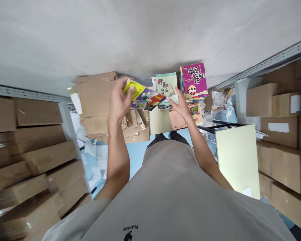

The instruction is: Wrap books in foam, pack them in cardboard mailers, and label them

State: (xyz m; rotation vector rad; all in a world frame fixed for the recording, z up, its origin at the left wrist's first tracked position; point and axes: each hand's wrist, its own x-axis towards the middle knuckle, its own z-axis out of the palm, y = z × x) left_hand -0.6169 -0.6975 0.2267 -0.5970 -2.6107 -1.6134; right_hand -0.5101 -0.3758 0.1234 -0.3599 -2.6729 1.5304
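My left hand [121, 98] grips a yellow and purple children's book [146, 95] with cartoon figures by its left end, thumb on the cover. The book is tilted, its right end lower. At that end is my right hand [180, 103], thumb and fingers spread; whether its thumb touches the book's corner I cannot tell. Behind it lies a pale green book [167, 83] on a stack. To the right a magenta book [194, 80] tops a taller stack. A salmon-pink book [178, 119] lies nearer my body, partly hidden by my right forearm.
A large open cardboard box [95, 97] stands left of the books, on or beside a pale tabletop [160, 120]. Shelves of cardboard boxes [40, 140] line both sides. A cream panel [237, 160] on a black frame stands at right. Scrap paper [219, 99] lies around.
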